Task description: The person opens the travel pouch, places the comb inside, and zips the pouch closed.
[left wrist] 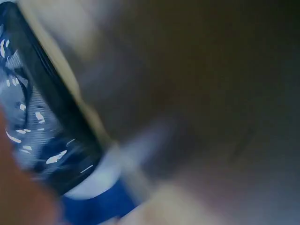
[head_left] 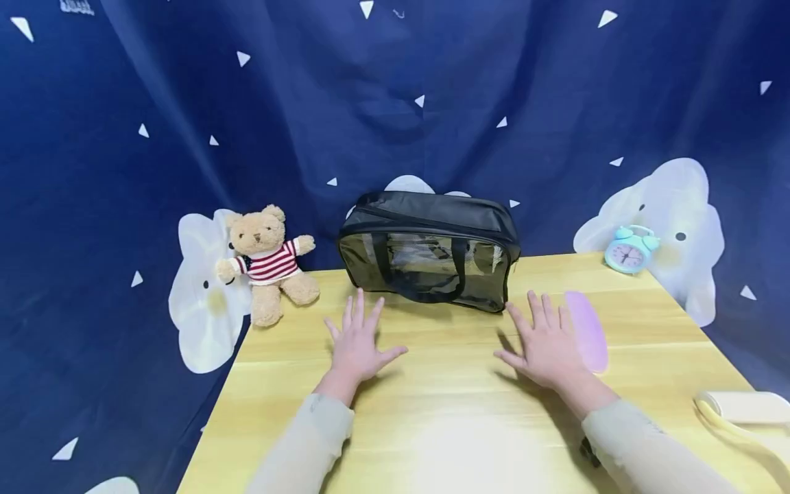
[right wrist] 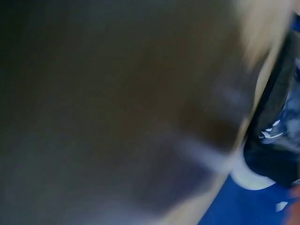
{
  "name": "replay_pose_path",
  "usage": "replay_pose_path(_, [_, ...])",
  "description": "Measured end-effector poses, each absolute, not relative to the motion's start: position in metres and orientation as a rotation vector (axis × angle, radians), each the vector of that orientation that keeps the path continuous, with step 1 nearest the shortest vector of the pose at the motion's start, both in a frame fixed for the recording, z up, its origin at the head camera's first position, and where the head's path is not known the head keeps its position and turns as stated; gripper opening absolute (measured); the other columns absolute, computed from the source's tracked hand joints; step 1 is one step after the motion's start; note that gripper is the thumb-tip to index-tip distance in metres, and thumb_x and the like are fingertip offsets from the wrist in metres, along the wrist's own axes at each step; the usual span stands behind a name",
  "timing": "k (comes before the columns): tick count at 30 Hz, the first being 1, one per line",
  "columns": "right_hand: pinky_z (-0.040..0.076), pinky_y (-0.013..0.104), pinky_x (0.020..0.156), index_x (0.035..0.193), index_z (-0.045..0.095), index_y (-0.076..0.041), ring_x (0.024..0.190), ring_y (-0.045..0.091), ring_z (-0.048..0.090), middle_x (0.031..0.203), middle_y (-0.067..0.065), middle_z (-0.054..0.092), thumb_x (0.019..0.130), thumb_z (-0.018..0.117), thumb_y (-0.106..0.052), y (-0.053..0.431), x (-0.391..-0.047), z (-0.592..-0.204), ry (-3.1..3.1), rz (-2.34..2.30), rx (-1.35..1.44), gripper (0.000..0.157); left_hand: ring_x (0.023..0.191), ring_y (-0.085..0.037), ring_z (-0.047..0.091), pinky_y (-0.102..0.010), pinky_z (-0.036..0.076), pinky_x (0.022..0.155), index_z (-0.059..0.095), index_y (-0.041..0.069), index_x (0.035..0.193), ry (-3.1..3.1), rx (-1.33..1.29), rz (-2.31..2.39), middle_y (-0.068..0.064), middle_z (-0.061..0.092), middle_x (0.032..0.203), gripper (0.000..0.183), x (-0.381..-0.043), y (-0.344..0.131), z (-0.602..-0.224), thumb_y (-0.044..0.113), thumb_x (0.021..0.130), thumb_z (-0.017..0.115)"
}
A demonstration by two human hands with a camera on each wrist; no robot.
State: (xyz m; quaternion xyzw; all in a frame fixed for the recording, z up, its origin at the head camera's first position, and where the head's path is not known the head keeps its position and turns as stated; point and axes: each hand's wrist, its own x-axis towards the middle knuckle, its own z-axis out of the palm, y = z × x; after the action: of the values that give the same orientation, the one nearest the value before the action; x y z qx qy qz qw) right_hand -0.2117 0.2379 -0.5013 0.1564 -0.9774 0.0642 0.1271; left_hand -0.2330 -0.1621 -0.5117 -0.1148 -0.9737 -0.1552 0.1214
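Observation:
A black bag with clear panels and two dark handles point(head_left: 426, 295) stands at the back of the wooden table; its see-through front point(head_left: 426, 257) shows shiny plastic inside. My left hand point(head_left: 356, 346) is spread in front of the bag's left end, palm down, holding nothing. Before the bag's right end, my right hand point(head_left: 546, 346) is spread the same way, its fingers near a flat purple oval item point(head_left: 589, 333) that it partly covers. Both wrist views are mostly dark blur, with the bag point(left wrist: 56, 112) at the left wrist view's edge and the bag point(right wrist: 272, 131) at the right wrist view's edge.
A teddy bear point(head_left: 268, 264) in a striped shirt sits at the table's back left corner. A light blue alarm clock point(head_left: 631, 250) stands back right. On the right edge lies a white object with a pale strap point(head_left: 743, 408). A blue patterned curtain point(head_left: 395, 103) hangs behind.

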Motion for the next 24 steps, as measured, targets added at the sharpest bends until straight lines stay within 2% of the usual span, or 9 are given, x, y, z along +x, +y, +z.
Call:
replay_pose_path(3, [0.029,0.072,0.115,0.157,0.044,-0.001,0.14,0.056,0.042,0.157,0.032,0.043,0.102,0.057,-0.061,0.246,-0.221,-0.473,-2.776,0.446,0.347,0.082,0.158,-0.044,0.019,-0.082,-0.002,0.114,0.033,0.016,0.167,-2.674,-0.28,-0.645,-0.018,0.019,0.174,0.105,-0.247,-0.172,-0.49,0.064,0.085,0.078])
replay_pose_path(7, [0.044,0.064,0.106,0.149,0.05,0.008,0.127,0.051,0.057,0.14,0.033,0.06,0.111,0.052,-0.038,0.25,-0.244,-0.436,-2.658,1.022,0.178,0.059,0.149,-0.04,0.037,-0.064,0.022,0.122,0.039,0.009,0.162,-2.391,-0.157,-0.98,-0.016,0.037,0.165,0.086,-0.273,-0.185,-0.45,0.042,0.093,0.079])
replay_pose_path(8, [0.048,0.055,0.106,0.147,0.051,0.011,0.126,0.049,0.059,0.137,0.034,0.061,0.112,0.052,-0.031,0.248,-0.251,-0.432,-2.627,1.148,0.156,0.055,0.147,-0.039,0.04,-0.06,0.028,0.12,0.04,0.01,0.161,-2.333,-0.128,-1.059,-0.016,0.04,0.163,0.082,-0.279,-0.186,-0.441,0.038,0.095,0.078])
replay_pose_path(10, [0.055,0.038,0.095,0.143,0.053,0.015,0.115,0.038,0.065,0.131,0.036,0.064,0.112,0.052,-0.02,0.244,-0.266,-0.429,-2.573,1.356,0.111,0.047,0.144,-0.038,0.043,-0.056,0.037,0.116,0.04,0.012,0.162,-2.246,-0.088,-1.187,-0.016,0.042,0.161,0.077,-0.29,-0.185,-0.426,0.03,0.096,0.078])
replay_pose_path(14, [0.052,0.016,0.073,0.147,0.048,0.017,0.097,0.009,0.064,0.139,0.037,0.059,0.111,0.05,-0.01,0.232,-0.286,-0.434,-2.525,1.671,-0.014,0.045,0.143,-0.042,0.042,-0.057,0.038,0.114,0.038,0.016,0.163,-2.201,-0.032,-1.386,-0.017,0.039,0.163,0.073,-0.305,-0.177,-0.413,0.026,0.1,0.074])
replay_pose_path(16, [0.053,0.017,0.071,0.151,0.043,0.016,0.093,0.002,0.06,0.145,0.037,0.054,0.112,0.048,-0.01,0.228,-0.291,-0.436,-2.495,1.798,-0.09,0.047,0.144,-0.042,0.041,-0.055,0.038,0.115,0.037,0.015,0.164,-2.2,-0.009,-1.454,-0.018,0.038,0.164,0.07,-0.311,-0.174,-0.413,0.024,0.103,0.07])
replay_pose_path(20, [0.056,0.021,0.078,0.155,0.039,0.014,0.096,0.003,0.063,0.148,0.029,0.054,0.113,0.046,-0.013,0.225,-0.296,-0.438,-2.416,1.964,-0.197,0.05,0.148,-0.039,0.041,-0.051,0.036,0.12,0.042,0.012,0.162,-2.209,0.047,-1.513,-0.019,0.042,0.163,0.06,-0.316,-0.171,-0.414,0.017,0.107,0.064])
replay_pose_path(22, [0.057,0.021,0.079,0.154,0.041,0.013,0.097,0.002,0.065,0.137,0.018,0.064,0.113,0.048,-0.014,0.226,-0.298,-0.437,-2.371,2.031,-0.237,0.05,0.148,-0.038,0.042,-0.051,0.036,0.119,0.046,0.012,0.161,-2.222,0.06,-1.496,-0.018,0.046,0.16,0.056,-0.318,-0.172,-0.415,0.014,0.107,0.063])
replay_pose_path(24, [0.057,0.021,0.079,0.152,0.044,0.012,0.095,0.0,0.067,0.118,0.0,0.071,0.112,0.05,-0.015,0.229,-0.3,-0.436,-2.333,2.089,-0.263,0.049,0.146,-0.038,0.044,-0.05,0.038,0.118,0.05,0.012,0.159,-2.231,0.061,-1.474,-0.018,0.049,0.157,0.054,-0.32,-0.173,-0.414,0.013,0.107,0.064])
